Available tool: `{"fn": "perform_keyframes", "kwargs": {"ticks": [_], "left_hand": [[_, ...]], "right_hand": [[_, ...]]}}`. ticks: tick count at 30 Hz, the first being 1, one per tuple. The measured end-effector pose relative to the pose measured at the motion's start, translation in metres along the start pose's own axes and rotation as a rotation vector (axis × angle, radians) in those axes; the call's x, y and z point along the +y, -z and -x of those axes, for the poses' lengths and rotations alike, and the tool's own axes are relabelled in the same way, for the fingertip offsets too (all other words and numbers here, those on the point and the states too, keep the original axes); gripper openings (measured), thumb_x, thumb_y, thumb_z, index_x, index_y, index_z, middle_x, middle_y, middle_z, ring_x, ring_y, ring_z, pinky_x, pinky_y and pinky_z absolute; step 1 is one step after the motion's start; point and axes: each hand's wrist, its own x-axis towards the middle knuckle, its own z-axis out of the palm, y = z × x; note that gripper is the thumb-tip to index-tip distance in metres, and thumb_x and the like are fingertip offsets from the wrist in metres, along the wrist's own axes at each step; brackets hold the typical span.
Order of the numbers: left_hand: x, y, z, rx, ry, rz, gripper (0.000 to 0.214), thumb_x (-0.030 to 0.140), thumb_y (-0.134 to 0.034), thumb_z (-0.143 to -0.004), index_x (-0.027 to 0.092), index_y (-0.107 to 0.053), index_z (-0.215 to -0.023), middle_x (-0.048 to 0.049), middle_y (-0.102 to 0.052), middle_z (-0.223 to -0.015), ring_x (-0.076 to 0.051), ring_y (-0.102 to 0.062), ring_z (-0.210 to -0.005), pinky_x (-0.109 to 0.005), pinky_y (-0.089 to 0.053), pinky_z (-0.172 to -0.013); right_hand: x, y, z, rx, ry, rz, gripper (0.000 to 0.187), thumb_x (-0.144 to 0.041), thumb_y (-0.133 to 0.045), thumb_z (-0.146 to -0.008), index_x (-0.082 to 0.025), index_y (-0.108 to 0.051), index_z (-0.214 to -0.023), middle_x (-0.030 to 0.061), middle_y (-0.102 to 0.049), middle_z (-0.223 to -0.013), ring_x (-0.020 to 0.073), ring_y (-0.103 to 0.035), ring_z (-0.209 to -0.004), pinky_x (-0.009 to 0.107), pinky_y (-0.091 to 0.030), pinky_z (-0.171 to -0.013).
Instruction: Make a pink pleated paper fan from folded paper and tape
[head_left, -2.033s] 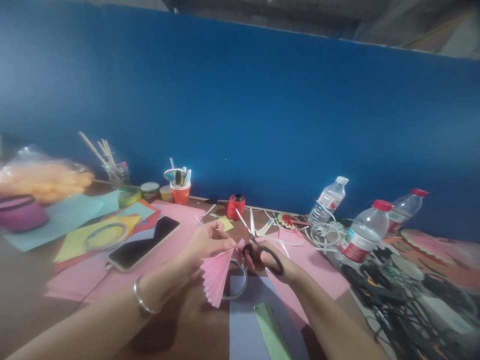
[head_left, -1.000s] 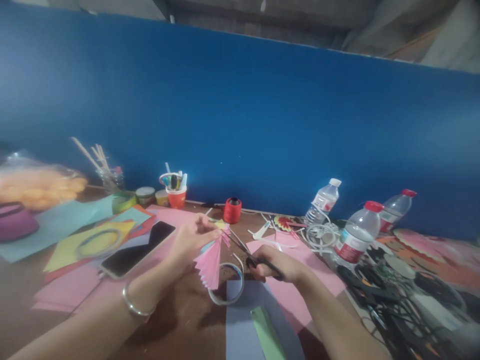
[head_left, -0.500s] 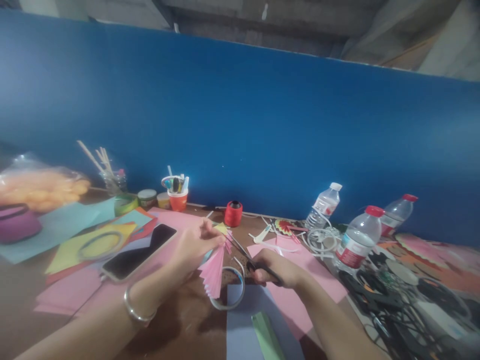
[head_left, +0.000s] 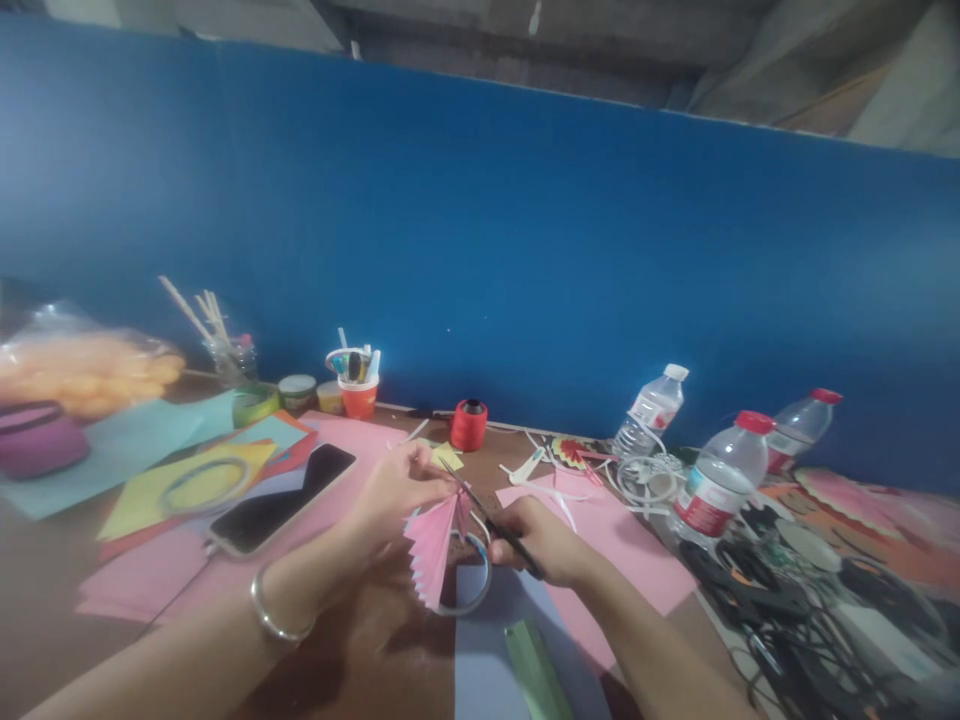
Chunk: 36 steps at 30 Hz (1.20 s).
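Observation:
Between finger and thumb, my left hand (head_left: 401,490) pinches the top of a pleated pink paper fan (head_left: 433,548), which hangs down with a zigzag lower edge. My right hand (head_left: 536,540) is closed round the handles of dark scissors (head_left: 487,515). Their blades point up and left and reach the gathered top of the fan; I cannot tell whether they touch the paper. Behind the fan a roll of tape (head_left: 480,590) lies partly hidden on the table. A small yellow paper piece (head_left: 448,457) is just beyond the blades.
A red thread spool (head_left: 469,426) stands at the back. Plastic bottles (head_left: 724,475) and tangled black cables (head_left: 787,610) fill the right side. A phone (head_left: 281,500) and coloured paper (head_left: 142,505) lie left. A folded green paper strip (head_left: 536,670) is in front.
The scissors have turned to a steeper angle, with the right hand shifted slightly left. The pink fan has turned and spread a little. The yellow piece shows more clearly.

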Motion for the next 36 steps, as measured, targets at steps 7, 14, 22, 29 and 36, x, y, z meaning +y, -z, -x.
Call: {"fn": "perform_keyframes", "kwargs": {"ticks": [7, 14, 22, 29, 36], "left_hand": [[-0.006, 0.001, -0.002, 0.001, -0.011, 0.013, 0.04, 0.019, -0.069, -0.057, 0.021, -0.029, -0.061, 0.0042, -0.059, -0.056, -0.013, -0.057, -0.054, -0.022, -0.035, -0.05], [-0.006, 0.001, -0.003, -0.044, -0.028, 0.002, 0.039, 0.017, -0.066, -0.059, 0.021, -0.028, -0.063, 0.0039, -0.062, -0.057, -0.016, -0.063, -0.063, -0.025, -0.04, -0.059], [-0.004, 0.0, -0.001, -0.044, -0.047, 0.002, 0.037, 0.014, -0.064, -0.06, 0.021, -0.027, -0.061, 0.0042, -0.062, -0.058, -0.015, -0.063, -0.065, -0.025, -0.042, -0.059], [-0.005, -0.001, 0.001, -0.016, -0.019, -0.004, 0.039, 0.017, -0.068, -0.058, 0.021, -0.028, -0.062, 0.0044, -0.059, -0.055, -0.012, -0.056, -0.052, -0.021, -0.035, -0.048], [-0.002, -0.001, 0.002, -0.025, -0.001, -0.008, 0.04, 0.016, -0.066, -0.058, 0.022, -0.027, -0.063, 0.0029, -0.064, -0.061, -0.013, -0.06, -0.058, -0.024, -0.04, -0.055]], "right_hand": [[0.004, -0.003, -0.002, 0.03, -0.067, -0.017, 0.051, -0.056, -0.061, -0.064, -0.016, -0.035, -0.045, -0.0065, -0.025, -0.043, 0.0059, -0.023, -0.044, 0.022, -0.012, -0.041], [0.011, -0.004, -0.001, -0.028, 0.076, -0.163, 0.056, -0.07, -0.051, -0.064, -0.015, -0.044, -0.054, -0.004, -0.038, -0.051, 0.0074, -0.031, -0.048, 0.022, -0.021, -0.043], [0.007, -0.005, -0.001, -0.035, 0.093, -0.125, 0.055, -0.068, -0.052, -0.066, -0.016, -0.041, -0.054, -0.0046, -0.035, -0.051, 0.0075, -0.029, -0.049, 0.021, -0.021, -0.044], [0.01, -0.01, -0.005, 0.029, -0.012, -0.114, 0.052, -0.06, -0.061, -0.063, -0.017, -0.037, -0.047, -0.0064, -0.027, -0.044, 0.0066, -0.026, -0.044, 0.022, -0.015, -0.041], [0.015, -0.009, -0.005, -0.036, 0.141, -0.243, 0.06, -0.073, -0.049, -0.063, -0.014, -0.049, -0.058, -0.0035, -0.041, -0.053, 0.0084, -0.035, -0.049, 0.021, -0.023, -0.045]]}}
